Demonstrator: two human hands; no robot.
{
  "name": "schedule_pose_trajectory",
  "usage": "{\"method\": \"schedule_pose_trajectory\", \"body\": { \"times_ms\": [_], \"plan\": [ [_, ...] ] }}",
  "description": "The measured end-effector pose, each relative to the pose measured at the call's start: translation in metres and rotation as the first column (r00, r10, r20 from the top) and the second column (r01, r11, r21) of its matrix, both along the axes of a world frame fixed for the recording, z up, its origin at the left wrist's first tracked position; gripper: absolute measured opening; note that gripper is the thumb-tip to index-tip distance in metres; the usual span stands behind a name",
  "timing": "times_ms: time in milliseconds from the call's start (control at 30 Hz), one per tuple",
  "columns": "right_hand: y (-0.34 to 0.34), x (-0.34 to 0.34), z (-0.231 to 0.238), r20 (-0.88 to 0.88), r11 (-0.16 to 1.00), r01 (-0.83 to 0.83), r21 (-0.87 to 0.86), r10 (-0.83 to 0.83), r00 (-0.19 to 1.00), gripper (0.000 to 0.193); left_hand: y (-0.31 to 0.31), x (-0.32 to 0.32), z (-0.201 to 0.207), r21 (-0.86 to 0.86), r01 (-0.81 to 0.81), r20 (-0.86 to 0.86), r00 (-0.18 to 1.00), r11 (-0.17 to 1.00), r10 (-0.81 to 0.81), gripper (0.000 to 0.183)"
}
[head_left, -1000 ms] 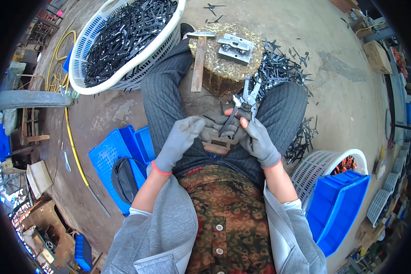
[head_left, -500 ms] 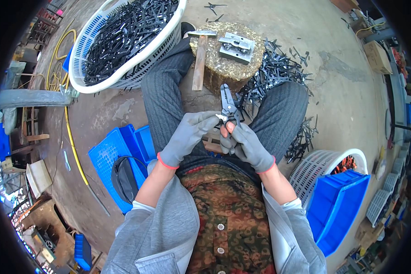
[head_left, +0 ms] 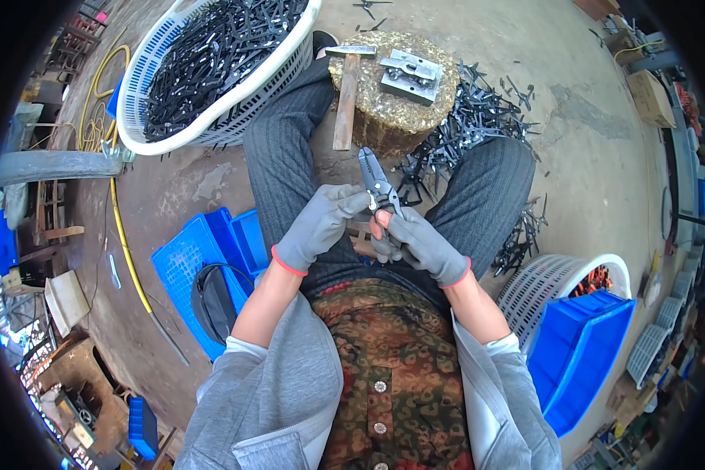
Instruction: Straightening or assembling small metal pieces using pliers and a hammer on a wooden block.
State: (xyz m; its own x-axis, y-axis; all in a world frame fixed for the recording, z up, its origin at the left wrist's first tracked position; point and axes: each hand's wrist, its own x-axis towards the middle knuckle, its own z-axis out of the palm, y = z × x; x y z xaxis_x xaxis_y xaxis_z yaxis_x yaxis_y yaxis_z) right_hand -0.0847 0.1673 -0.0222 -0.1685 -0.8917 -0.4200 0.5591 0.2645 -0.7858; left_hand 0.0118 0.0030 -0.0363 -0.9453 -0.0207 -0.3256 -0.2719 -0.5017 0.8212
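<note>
1. The right hand [head_left: 424, 244], in a grey glove with a red edge at the wrist, was closed around the lower part of a pliers-like tool [head_left: 377, 178], its bare thumb tip pressed near the pivot.
2. That tool was held up in front of the person, over the gap between the 2 legs, its grey jaws together or nearly so, pointing away and leaning a little left.
3. The left hand [head_left: 319, 227], gloved alike, had its fingers bent and drawn in toward the thumb, the tips at the tool's left side beside a small pale piece [head_left: 372, 201]; whether it gripped that piece, I could not tell.
4. Beyond the hands stood a round stump [head_left: 366, 98], with a wooden-handled hammer [head_left: 346, 102] on its left side, handle overhanging the near edge, and a metal block [head_left: 411, 77] to the right.
5. A heap of black tools [head_left: 478, 117] lay on the floor at the stump's right.
6. A large white basket [head_left: 211, 121], far left, held many more black tools.
7. At the right, a blue bin [head_left: 583, 360] stood against a 2nd white basket [head_left: 529, 298] containing orange-red pieces [head_left: 594, 282].
</note>
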Motion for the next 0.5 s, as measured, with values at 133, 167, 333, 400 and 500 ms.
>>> {"method": "schedule_pose_trajectory", "body": {
  "times_ms": [133,167,333,400,500],
  "plan": [
    [0.000,-0.012,-0.015,0.152,0.997,0.072,-0.012,-0.069,0.986,0.036,0.000,-0.006,-0.012,-0.035,-0.048,0.007,0.999,0.998,0.048,0.040],
    [-0.001,-0.018,-0.018,0.149,0.995,0.098,0.004,-0.097,0.984,0.036,-0.001,-0.008,-0.011,-0.035,-0.044,0.000,0.999,0.998,0.044,0.040],
    [-0.010,-0.093,-0.013,-0.340,0.949,0.281,0.144,-0.219,0.915,0.031,-0.011,0.001,-0.015,0.009,-0.140,-0.046,0.989,0.990,0.140,0.054],
    [-0.018,-0.132,-0.015,-0.619,0.931,0.363,-0.020,-0.297,0.728,0.031,-0.009,0.001,-0.018,0.028,-0.172,-0.017,0.985,0.985,0.172,0.052],
    [-0.036,-0.171,0.018,-0.948,0.885,0.466,-0.018,-0.163,0.272,0.034,-0.007,0.005,-0.024,-0.048,-0.173,-0.018,0.985,0.984,0.172,0.051]
  ]
}}
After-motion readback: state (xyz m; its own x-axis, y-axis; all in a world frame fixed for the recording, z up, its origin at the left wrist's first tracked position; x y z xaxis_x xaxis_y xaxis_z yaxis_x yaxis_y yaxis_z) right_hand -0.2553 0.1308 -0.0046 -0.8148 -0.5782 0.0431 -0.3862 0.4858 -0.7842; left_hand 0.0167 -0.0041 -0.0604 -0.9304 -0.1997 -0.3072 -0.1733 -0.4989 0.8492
